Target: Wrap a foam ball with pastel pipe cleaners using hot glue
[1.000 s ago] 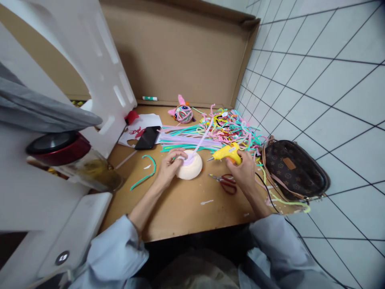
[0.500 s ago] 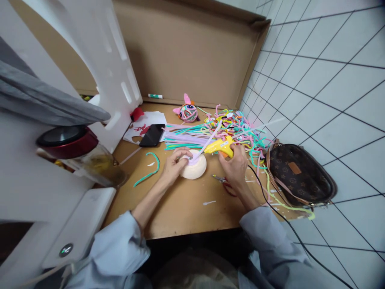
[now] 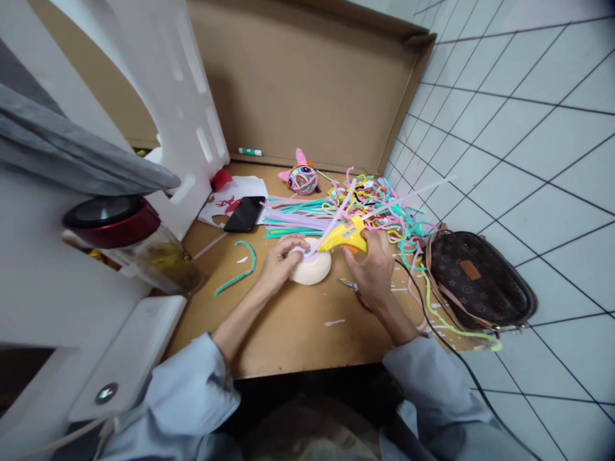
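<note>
My left hand (image 3: pixel 282 261) grips a white ball (image 3: pixel 312 271) from its left side, fingers curled over its top. A lilac pipe cleaner (image 3: pixel 339 210) is coiled on top of the ball, and its loose end rises up to the right. In my right hand (image 3: pixel 373 264) is a yellow hot glue gun (image 3: pixel 346 235), with its nozzle at the pipe cleaner on the ball and a clear glue stick out of its back. Pliers (image 3: pixel 350 284) lie on the table, partly hidden under my right hand.
Behind lie rows of pipe cleaners (image 3: pixel 293 225), a tangled pile (image 3: pixel 384 198) and a decorated ball (image 3: pixel 303 180). A phone (image 3: pixel 244 214), bent green pipe cleaner (image 3: pixel 245 274) and glass bottle (image 3: pixel 163 262) are left. A brown bag (image 3: pixel 480 278) and black cord (image 3: pixel 423 307) are right.
My right hand has brought the glue gun leftward, its nozzle now against the lilac pipe cleaner on the ball. My left hand keeps its hold, and the pliers are more covered.
</note>
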Demonstrator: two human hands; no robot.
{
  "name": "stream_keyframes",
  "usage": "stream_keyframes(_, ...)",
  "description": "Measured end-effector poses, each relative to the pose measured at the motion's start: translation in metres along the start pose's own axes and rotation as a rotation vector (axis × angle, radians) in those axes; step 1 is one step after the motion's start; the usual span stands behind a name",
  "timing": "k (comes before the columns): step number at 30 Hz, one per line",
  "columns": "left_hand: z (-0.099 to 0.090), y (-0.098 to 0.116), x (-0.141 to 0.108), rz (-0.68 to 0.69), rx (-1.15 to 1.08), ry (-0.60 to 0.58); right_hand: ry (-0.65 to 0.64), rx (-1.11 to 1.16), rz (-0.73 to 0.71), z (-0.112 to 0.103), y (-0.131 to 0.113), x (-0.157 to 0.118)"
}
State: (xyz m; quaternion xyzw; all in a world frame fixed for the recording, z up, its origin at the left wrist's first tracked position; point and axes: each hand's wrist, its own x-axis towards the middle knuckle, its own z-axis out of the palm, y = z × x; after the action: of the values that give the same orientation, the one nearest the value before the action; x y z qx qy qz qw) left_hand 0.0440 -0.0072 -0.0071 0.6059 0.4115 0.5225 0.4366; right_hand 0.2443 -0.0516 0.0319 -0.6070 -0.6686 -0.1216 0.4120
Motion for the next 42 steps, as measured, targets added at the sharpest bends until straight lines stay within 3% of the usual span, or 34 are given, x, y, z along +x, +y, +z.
stream_keyframes(18,0.000,0.003,-0.001,0.011,0.009,-0.019,-0.038,-0.107,-0.181,-0.014,-0.003,0.013)
stream_keyframes(30,0.000,0.002,0.000,0.007,0.005,-0.016,-0.049,-0.008,-0.085,-0.010,0.002,0.011)
stream_keyframes(34,0.000,0.001,0.000,-0.002,-0.012,-0.009,-0.030,0.015,0.062,-0.005,0.020,0.004)
stream_keyframes(39,0.000,0.001,0.001,-0.007,-0.015,-0.014,-0.081,-0.122,0.258,-0.003,0.071,-0.016)
stream_keyframes(42,0.000,0.001,0.001,-0.004,-0.015,-0.023,-0.162,-0.249,0.270,0.001,0.098,-0.032)
